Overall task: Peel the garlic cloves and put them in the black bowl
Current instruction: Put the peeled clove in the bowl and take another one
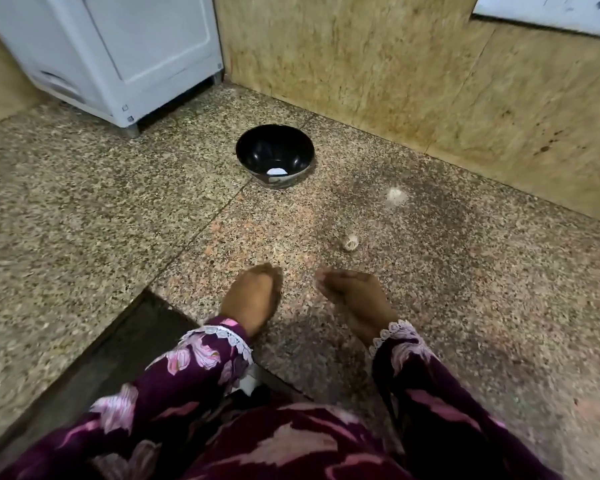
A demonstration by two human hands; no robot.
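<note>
The garlic clove (pixel 351 242) is seen lying up-right of the right hand (pixel 352 296) (the nearer one), whose grip cannot be told through blur.

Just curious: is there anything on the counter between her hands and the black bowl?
Head view: bare speckled counter lies between the hands and bowl.

Black bowl (pixel 274 152) glossy; counter (pixel 118 209) speckled polished stone; sleeves (pixel 201 358) floral cloth, lace-trimmed.
</note>
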